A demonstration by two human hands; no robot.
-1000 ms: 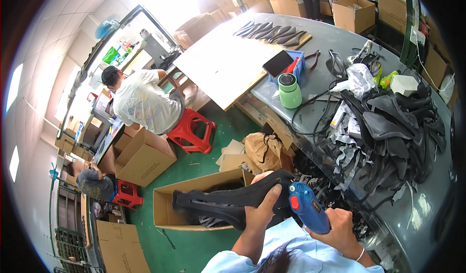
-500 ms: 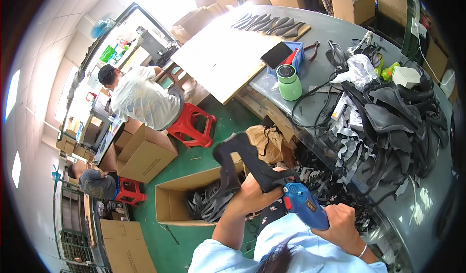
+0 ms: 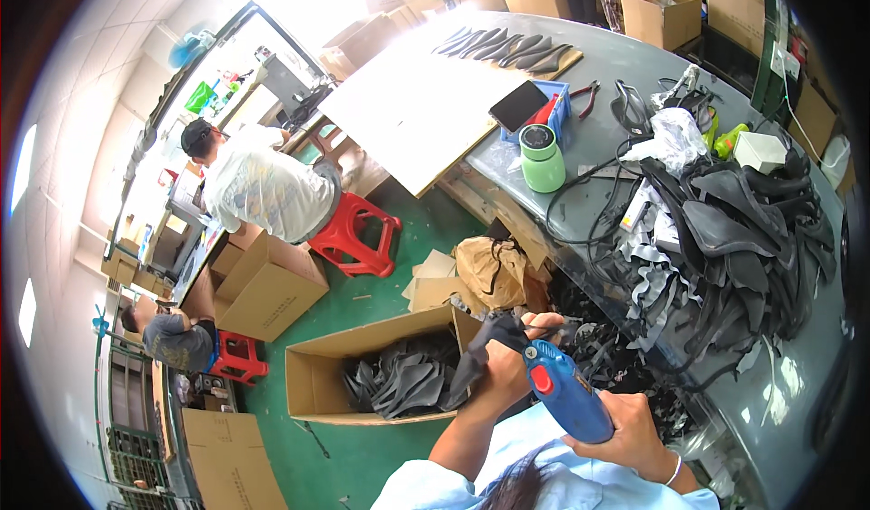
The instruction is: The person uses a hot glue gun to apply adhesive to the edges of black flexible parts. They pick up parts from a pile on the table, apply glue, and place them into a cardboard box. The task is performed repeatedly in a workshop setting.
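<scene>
My left hand point(image 3: 507, 370) grips a dark, soft-looking padded piece point(image 3: 478, 351), now bunched and partly hidden by the fingers. Closed round the body of a blue handheld power tool point(image 3: 573, 397) with a red button is my right hand point(image 3: 634, 428). The tool's front end points up beside my left fingers, close to the piece; whether they touch I cannot tell. Under and left of my left hand stands an open cardboard box point(image 3: 313, 385) with several dark curved pieces point(image 3: 399, 379) in it.
On the grey table point(image 3: 517, 170) lie a heap of dark pieces point(image 3: 743, 229), a green bottle point(image 3: 542, 159), a blue basket point(image 3: 559, 111) and a black cable. Scraps lie under its edge. A brown paper bag point(image 3: 485, 270) sits beyond the box. Two people sit on red stools point(image 3: 358, 234) at left.
The dark piece, spread out in a wide curve before, has swung down and is bunched at my left hand. My left hand has moved right; the tool is tilted more upright.
</scene>
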